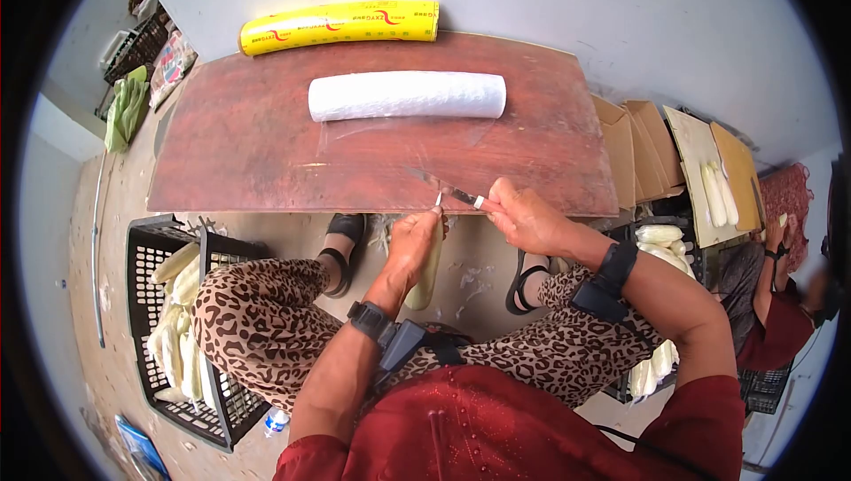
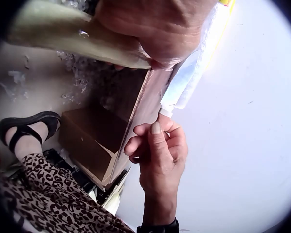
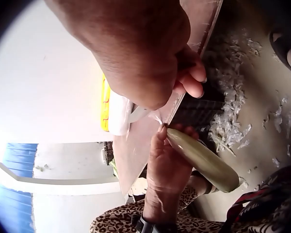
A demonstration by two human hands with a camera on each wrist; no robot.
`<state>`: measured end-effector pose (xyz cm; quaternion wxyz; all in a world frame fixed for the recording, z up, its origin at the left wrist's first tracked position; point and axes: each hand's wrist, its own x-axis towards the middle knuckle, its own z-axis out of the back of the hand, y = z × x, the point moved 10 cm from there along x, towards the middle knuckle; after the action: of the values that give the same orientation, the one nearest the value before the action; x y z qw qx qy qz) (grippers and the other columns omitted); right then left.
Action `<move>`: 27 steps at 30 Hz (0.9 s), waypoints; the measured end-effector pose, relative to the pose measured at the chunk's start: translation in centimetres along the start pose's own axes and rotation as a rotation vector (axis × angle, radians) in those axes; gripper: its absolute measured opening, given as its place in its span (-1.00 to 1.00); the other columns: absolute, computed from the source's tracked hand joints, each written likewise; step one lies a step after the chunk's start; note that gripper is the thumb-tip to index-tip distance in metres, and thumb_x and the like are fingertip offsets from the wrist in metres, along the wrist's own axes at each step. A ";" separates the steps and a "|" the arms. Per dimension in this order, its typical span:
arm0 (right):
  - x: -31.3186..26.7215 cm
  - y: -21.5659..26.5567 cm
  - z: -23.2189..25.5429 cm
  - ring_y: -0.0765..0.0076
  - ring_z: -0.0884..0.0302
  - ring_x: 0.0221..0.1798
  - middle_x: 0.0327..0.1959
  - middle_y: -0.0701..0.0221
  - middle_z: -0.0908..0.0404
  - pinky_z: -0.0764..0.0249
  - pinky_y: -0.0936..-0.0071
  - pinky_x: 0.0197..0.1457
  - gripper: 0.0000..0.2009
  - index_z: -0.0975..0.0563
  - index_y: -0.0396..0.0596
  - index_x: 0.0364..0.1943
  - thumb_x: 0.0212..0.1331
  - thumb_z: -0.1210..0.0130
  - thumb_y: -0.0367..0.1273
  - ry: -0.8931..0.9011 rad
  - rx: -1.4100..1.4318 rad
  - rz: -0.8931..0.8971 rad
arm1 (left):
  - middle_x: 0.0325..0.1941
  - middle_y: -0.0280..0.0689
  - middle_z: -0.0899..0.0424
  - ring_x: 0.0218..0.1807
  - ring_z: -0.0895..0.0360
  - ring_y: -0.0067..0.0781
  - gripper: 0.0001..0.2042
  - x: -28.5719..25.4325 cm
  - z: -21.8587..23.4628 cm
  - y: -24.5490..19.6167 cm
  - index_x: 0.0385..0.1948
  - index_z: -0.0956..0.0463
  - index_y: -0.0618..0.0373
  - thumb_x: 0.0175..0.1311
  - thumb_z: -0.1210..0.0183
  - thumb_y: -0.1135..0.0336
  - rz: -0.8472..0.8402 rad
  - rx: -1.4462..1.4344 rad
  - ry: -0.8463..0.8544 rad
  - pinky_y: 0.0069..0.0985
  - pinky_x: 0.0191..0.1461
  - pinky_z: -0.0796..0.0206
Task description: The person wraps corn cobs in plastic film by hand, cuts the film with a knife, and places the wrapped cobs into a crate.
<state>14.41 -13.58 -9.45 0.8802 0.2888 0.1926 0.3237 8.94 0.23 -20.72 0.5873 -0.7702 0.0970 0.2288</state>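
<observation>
My left hand (image 1: pixel 415 246) grips a long, pale green vegetable (image 3: pixel 203 160) near its upper end, in front of the table's near edge. The vegetable's skin has a shine like clear film, and its lower end points down toward the floor. A thin white twist of film (image 3: pixel 158 118) sticks up past the left thumb and fingers. In my right hand (image 1: pixel 530 219) is a small knife (image 1: pixel 458 194) with a pinkish handle, held with the thumb along it. The blade (image 2: pixel 180 82) points left and crosses right over the twist in the head view.
A white plastic film roll (image 1: pixel 408 96) lies on the red-brown table (image 1: pixel 239 157), with a yellow roll (image 1: pixel 341 25) behind. Black crates (image 1: pixel 226 410) of pale vegetables stand on both sides. Cardboard (image 1: pixel 651 148) leans at right; another person (image 1: pixel 780 304) sits beyond. Film scraps (image 3: pixel 228 121) litter the floor.
</observation>
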 end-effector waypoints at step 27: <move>-0.3 0.9 -3.9 -0.31 -0.56 -0.30 -0.46 -0.16 -0.54 -0.45 -0.01 -0.26 -0.85 -0.29 -0.33 -0.22 0.15 0.08 -0.54 0.206 -0.289 -0.169 | -0.62 -0.47 -0.49 -0.59 -0.29 -0.69 -0.70 0.5 0.0 0.8 -0.60 -0.54 0.13 0.31 -0.08 0.17 0.005 -0.093 -0.015 -0.63 -0.49 -0.14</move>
<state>11.74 -11.78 -11.79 0.9123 0.1073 0.2567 0.3006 9.04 0.09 -21.62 0.5511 -0.7946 0.0838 0.2405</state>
